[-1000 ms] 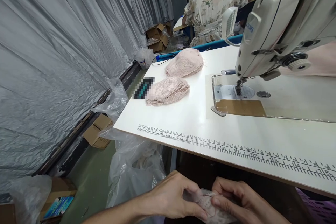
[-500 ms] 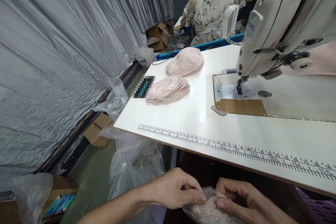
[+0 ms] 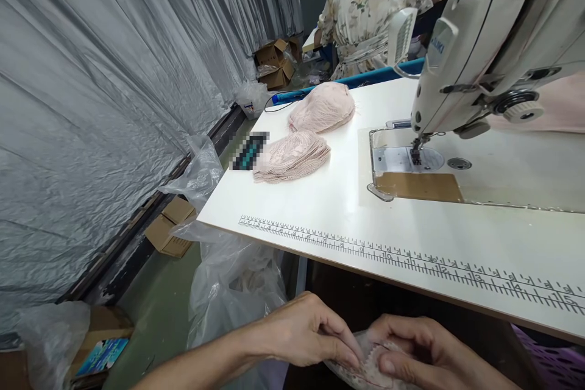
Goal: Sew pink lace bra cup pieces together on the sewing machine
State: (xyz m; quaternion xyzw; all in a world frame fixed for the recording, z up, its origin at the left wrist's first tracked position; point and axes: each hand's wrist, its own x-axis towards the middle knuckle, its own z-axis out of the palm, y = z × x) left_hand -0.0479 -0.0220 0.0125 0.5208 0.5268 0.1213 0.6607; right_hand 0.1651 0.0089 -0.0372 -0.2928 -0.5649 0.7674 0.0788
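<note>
Where lettering could be read, the sewing machine (image 3: pixel 479 42) bore a blue brand mark on its head, not surely legible, and the worktop (image 3: pixel 329 207) carried a printed ruler (image 3: pixel 411 259) along its near edge, numbered up to 15. Below that near edge, the left hand (image 3: pixel 301 332) and right hand (image 3: pixel 425 356) were together, both pinched on a lace bundle (image 3: pixel 363 368) in clear film, its long axis running left to right between them. A flat lace stack (image 3: pixel 292 157) lay by the worktop's left edge
</note>
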